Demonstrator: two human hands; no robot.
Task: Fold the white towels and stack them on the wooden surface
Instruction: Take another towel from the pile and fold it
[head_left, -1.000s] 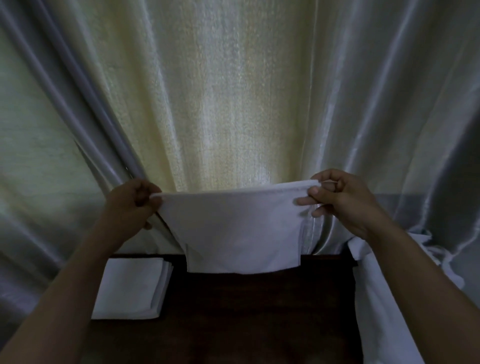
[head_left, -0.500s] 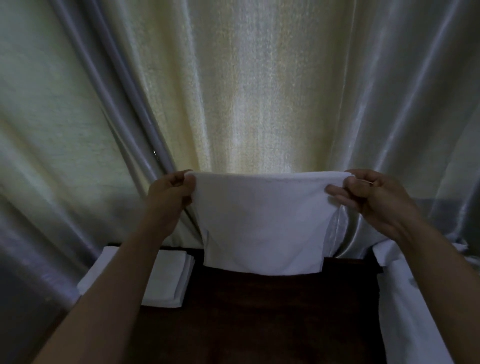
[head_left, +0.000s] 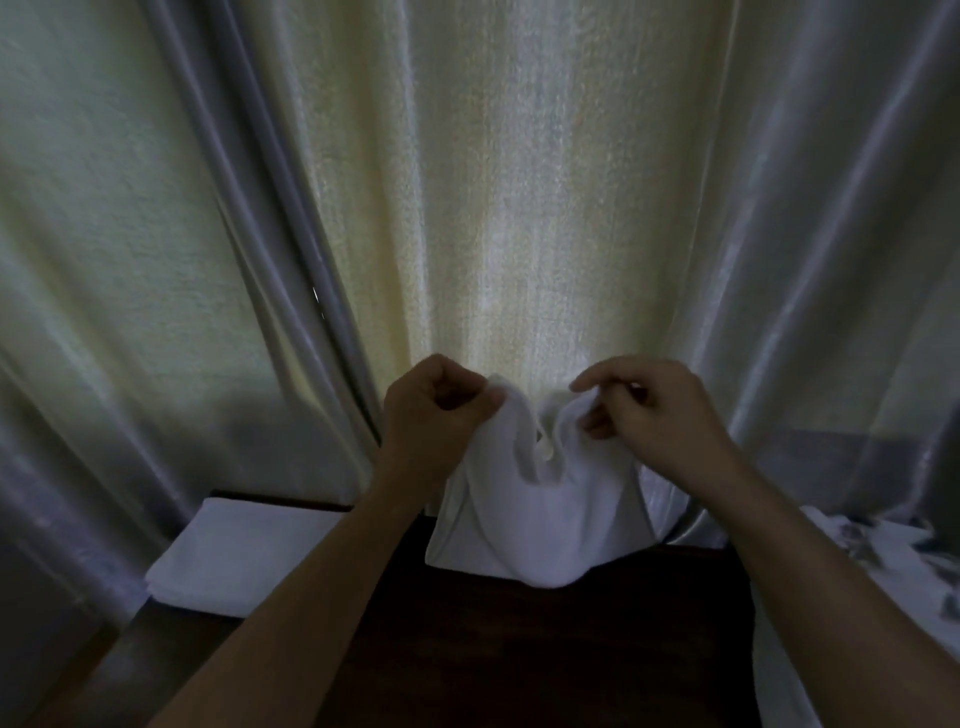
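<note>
Dark brown wooden surface (head_left: 545, 649) fills the near bottom, both bare forearms crossing over it. At 3 o'clock on its right edge, a loose pile of unfolded white cloth (head_left: 872, 561) (rumpled, partly cut off by the frame). At 9 o'clock, a flat stack of folded white towels (head_left: 244, 561) lies on the surface's far left part, partly hidden by the left forearm.

Centre, above the surface: a small white terry towel (head_left: 535, 519) hangs in the air, its lower edge just over the surface's far edge (cannot tell if it touches). Its top edge sags into a U-shaped dip between the two hands, which are near each other.

Left hand (head_left: 431, 415) at 11 o'clock of the towel: grip is narrow, thumb and curled fingers pinching the towel's top left corner. Right hand (head_left: 654, 410) at 1 o'clock: grip also narrow, fingertips pinching the top right corner, index finger stretched over the cloth.

Farthest back: pale cream and silvery-grey satin curtains (head_left: 519, 182) in long folds, lit from behind.
</note>
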